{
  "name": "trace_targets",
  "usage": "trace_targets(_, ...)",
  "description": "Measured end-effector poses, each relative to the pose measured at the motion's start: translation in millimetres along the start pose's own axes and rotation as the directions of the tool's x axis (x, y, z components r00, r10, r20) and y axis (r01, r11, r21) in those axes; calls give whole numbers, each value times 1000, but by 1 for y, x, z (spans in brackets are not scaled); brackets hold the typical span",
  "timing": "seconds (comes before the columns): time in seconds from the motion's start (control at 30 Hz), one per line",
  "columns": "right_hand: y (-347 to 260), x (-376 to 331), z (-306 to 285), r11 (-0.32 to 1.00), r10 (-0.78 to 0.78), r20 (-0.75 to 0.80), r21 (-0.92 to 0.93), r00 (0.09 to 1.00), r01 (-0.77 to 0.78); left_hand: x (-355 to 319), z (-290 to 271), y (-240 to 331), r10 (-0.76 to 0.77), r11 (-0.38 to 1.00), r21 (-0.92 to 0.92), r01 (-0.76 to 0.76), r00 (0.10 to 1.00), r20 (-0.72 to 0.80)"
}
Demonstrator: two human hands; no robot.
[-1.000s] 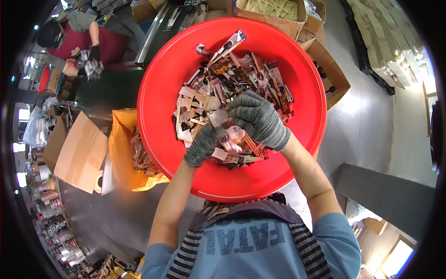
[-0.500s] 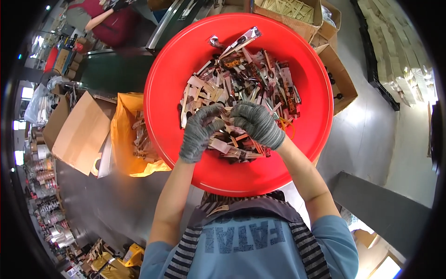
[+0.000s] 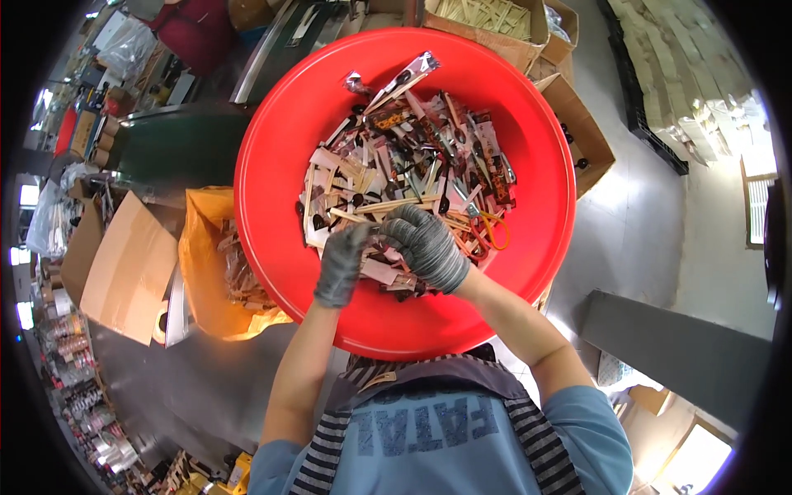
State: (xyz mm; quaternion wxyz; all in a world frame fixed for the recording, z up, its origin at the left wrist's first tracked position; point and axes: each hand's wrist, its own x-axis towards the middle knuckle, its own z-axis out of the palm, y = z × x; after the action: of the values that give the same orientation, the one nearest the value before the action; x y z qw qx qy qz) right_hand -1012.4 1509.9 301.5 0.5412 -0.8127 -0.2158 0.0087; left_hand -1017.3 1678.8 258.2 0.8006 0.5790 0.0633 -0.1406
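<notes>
1. Big red basin (image 3: pixel 280 124) in front of person, holding a heap of wrapped cutlery packs (image 3: pixel 412 173): wooden sticks, dark spoons, clear & brown wrappers.
2. Both hands in grey knit gloves, close together at near edge of the heap, inside basin.
3. Left hand (image 3: pixel 340 266): fingers curled round a pale pack at heap edge; grip looks closed on it, pack mostly hidden.
4. Right hand (image 3: pixel 429 246): arched over packs just beside left hand, fingers bent down onto them; can't tell if it's gripping one.
5. Orange scissors (image 3: pixel 492 228) lie in heap, just right of right hand.
6. Yellow bag (image 3: pixel 198 256) w/ more packs sits left of basin, touching its rim.
7. Cardboard box (image 3: pixel 124 264) further left.
</notes>
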Motion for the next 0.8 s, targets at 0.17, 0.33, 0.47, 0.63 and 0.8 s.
trace_targets(0.17, 22, 8, 21, 998, -36, -35, 42, 999, 38, -9, -17, -9, 57, 958, 287, -27, 994, -95)
trace_targets(0.33, 143, 59, -19, 501, -19, -539, -734, 842, -458, -16, -30, -6, -136, 975, 164, 148, 987, -81)
trace_targets(0.47, 201, 45, -50, 395, 639, -516, -416, 570, -819, -15, -44, -15, -222, 966, 128, 222, 975, -19)
trace_targets(0.63, 85, -32, 20, 547, 582, -360, -490, 729, -679, -5, -52, -5, -261, 917, -273, 292, 954, 146)
trace_targets(0.8, 41, -88, 52, 854, 474, -318, -60, 821, -516, 30, -45, -18, -513, 750, -299, 590, 804, 301)
